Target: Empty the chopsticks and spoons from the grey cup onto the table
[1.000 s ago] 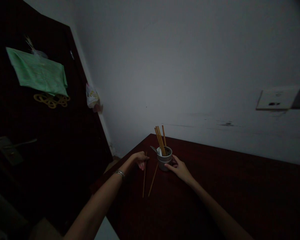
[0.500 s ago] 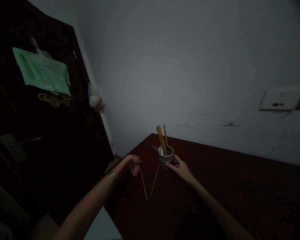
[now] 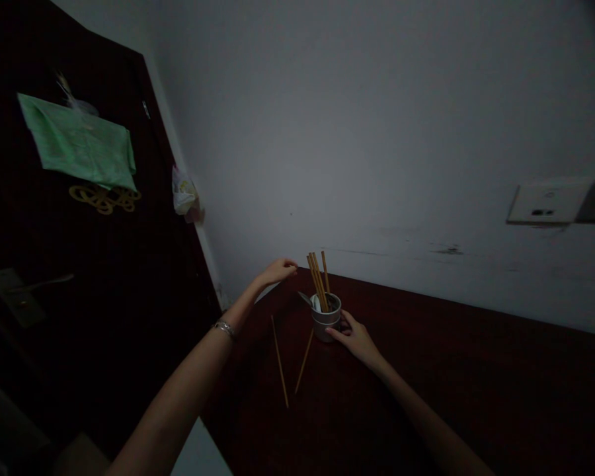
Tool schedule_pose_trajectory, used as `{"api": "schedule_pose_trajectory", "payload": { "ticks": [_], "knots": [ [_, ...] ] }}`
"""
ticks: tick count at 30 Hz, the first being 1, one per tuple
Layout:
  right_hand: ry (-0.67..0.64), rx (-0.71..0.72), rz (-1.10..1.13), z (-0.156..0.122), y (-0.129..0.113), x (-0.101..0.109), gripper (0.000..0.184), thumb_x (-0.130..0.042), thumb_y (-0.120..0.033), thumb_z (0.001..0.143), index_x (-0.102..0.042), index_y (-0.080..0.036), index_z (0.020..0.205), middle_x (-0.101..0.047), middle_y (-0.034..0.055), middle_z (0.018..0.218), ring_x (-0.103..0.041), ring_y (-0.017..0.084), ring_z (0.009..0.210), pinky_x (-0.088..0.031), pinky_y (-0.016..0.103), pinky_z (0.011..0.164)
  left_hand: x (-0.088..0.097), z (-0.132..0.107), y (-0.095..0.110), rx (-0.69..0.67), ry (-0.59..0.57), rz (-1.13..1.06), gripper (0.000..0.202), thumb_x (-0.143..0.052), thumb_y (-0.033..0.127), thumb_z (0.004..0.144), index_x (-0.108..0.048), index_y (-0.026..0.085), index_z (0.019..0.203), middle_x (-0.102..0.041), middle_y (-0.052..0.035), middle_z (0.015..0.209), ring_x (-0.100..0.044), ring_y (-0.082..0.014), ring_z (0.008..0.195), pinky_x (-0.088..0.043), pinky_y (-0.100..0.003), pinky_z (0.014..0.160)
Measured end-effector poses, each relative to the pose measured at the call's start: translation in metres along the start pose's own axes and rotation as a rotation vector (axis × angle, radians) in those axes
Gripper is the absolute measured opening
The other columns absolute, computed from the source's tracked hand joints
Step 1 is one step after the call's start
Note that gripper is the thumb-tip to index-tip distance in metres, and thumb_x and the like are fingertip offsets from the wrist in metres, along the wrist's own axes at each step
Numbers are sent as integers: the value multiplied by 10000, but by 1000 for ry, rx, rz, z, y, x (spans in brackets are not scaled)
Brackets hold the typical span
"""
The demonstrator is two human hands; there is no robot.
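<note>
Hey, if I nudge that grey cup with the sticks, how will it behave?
The grey cup may tip if pushed high up, since the tall sticks rise well above it. It looks rigid and round-sided, so it probably won't squash. The right hand gripping its side would likely steady it.

Two bare hands are showing mid-frame: a left hand (image 3: 277,270) and a right hand (image 3: 359,340). One silver-grey cylindrical cup (image 3: 325,326) is standing near centre; four slim tan sticks (image 3: 318,281) are rising above its rim, and one grey flat handle (image 3: 304,298) is jutting leftward. Two loose tan sticks are lying below centre: a left stick (image 3: 279,361) and a right stick (image 3: 305,360). One silvery bracelet (image 3: 225,328) is circling a wrist. At upper left, one pale green cloth (image 3: 82,147), one looped yellow cord (image 3: 104,198) and one white plastic bag (image 3: 183,195) are hanging.
</note>
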State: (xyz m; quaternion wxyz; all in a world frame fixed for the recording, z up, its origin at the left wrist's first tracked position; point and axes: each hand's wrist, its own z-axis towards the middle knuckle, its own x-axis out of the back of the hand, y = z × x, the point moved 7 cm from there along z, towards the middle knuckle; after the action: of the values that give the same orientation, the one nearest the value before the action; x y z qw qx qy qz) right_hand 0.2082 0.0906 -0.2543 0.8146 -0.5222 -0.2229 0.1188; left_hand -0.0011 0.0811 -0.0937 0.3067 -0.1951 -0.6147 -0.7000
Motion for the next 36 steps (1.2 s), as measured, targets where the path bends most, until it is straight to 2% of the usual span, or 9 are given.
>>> {"api": "schedule_pose_trajectory", "payload": {
  "ticks": [2,5,8,11,13,19,25,33,36],
  "knots": [
    [-8,7,9,0,-1,0,631,-646,-405,652,-432,-185,1204,-601,103,1087,-570,250,975,-481,367,746,-14,2,23,-94,-111,-66,404,-615,204,625,-594,98,1014,-665,-88,853,-589,-151,718,-431,-243,665],
    [-17,13,15,-1,-4,0,618,-642,-397,657,-434,-193,1202,-597,98,1095,-568,244,977,-480,364,748,-37,1,38,-142,-237,-122,391,-625,236,633,-613,105,1000,-661,-72,862,-577,-135,710,-422,-228,646],
    [-12,5,10,-1,-5,0,615,-643,-396,651,-444,-194,1197,-605,98,1080,-577,244,957,-482,364,741,-43,4,38,-129,-139,-58,295,-628,323,644,-665,95,828,-629,-24,662,-529,-104,586,-379,-201,543],
    [-8,-1,8,-2,-7,1,613,-644,-397,645,-454,-184,1188,-613,100,1064,-580,244,953,-482,361,741,-40,8,32,-63,4,54,293,-635,373,629,-649,80,641,-505,23,462,-418,-69,444,-284,-189,433],
    [-20,1,16,-2,-9,1,608,-642,-397,648,-455,-177,1184,-616,100,1058,-583,239,947,-481,357,743,-40,9,31,-39,33,61,296,-630,375,632,-630,81,595,-475,33,434,-388,-59,415,-266,-188,417],
    [1,3,-8,-2,-11,3,626,-645,-417,641,-459,-151,1176,-614,111,1053,-580,236,943,-480,332,724,-35,14,30,-20,54,-62,197,-634,279,643,-641,82,629,-577,-5,522,-487,-77,469,-375,-194,477],
    [-6,9,10,-2,-11,2,616,-644,-413,640,-466,-156,1170,-613,113,1055,-571,243,962,-478,337,730,0,14,58,-122,94,-318,107,-612,163,662,-643,71,707,-653,-54,651,-594,-118,584,-490,-280,654],
    [-38,-13,20,-1,-3,0,644,-647,-380,644,-419,-171,1209,-578,127,1118,-536,251,1023,-456,376,779,71,-17,127,-313,234,-277,169,-612,210,679,-638,52,736,-664,-87,710,-615,-136,628,-503,-318,710],
    [-81,-42,66,1,2,0,793,-691,-311,587,-333,-168,1280,-500,150,1217,-513,245,1054,-451,370,805,90,-34,149,-380,308,-286,196,-604,226,691,-634,50,773,-664,-97,760,-619,-141,663,-501,-317,724]
  ]
}}
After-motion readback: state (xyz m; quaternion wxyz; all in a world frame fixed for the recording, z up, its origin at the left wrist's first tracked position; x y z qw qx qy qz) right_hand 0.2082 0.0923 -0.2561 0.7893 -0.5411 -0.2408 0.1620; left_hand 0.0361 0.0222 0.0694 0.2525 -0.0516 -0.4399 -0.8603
